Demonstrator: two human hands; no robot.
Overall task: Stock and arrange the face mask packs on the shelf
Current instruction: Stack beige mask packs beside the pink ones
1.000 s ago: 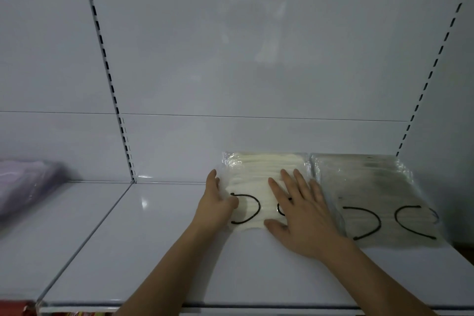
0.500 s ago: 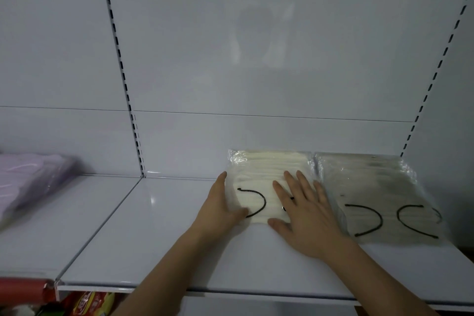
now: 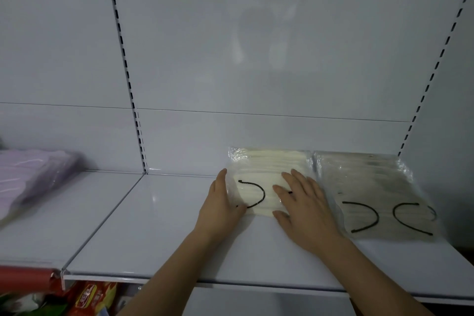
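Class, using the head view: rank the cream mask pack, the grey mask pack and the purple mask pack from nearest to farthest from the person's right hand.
From the right hand:
1. Cream mask pack, under its fingers.
2. Grey mask pack, just beside it on the right.
3. Purple mask pack, far left on the neighbouring shelf.

A single head-worn camera looks forward and slightly down, close over the white shelf [image 3: 159, 233], facing its back panel [image 3: 256, 59] squarely.

The light is dim, cool and bluish, with a ceiling lamp mirrored as a bright streak at the top of the glossy back panel [image 3: 256, 46]. Small glints sit on the shelf [image 3: 154, 213], and the purple pack [image 3: 33, 179] at the left edge is blurred, while the slotted uprights bow outward.
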